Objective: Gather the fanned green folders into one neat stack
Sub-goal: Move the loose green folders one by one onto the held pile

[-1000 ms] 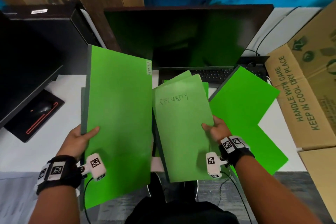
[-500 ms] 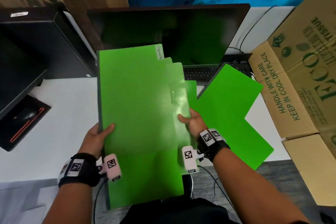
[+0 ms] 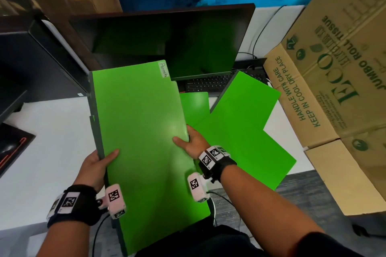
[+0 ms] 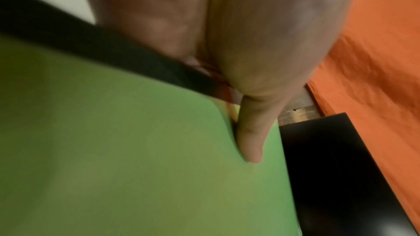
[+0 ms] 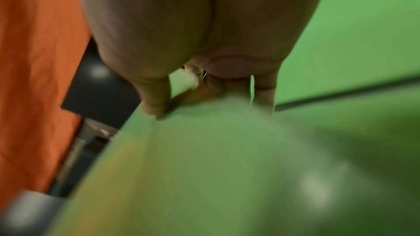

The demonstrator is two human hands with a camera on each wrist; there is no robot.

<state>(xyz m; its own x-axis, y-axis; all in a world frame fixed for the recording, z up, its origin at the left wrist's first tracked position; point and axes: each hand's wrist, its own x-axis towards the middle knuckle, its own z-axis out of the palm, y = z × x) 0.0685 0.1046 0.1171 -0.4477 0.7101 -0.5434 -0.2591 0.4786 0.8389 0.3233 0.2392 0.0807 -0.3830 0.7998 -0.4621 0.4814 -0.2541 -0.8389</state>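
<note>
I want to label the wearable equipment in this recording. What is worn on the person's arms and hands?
Both forearms are bare, with no sleeves. Each wrist carries a black band with square black-and-white coded tags; the right band shows two. A small white camera unit with its own tag hangs under each wrist, trailing a thin dark cable.

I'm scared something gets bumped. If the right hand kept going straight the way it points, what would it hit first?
Probably the dark monitor. The right hand grips the held folders and points up-left across them, toward the screen standing behind. Depth is unclear, so this is a guess.
</note>
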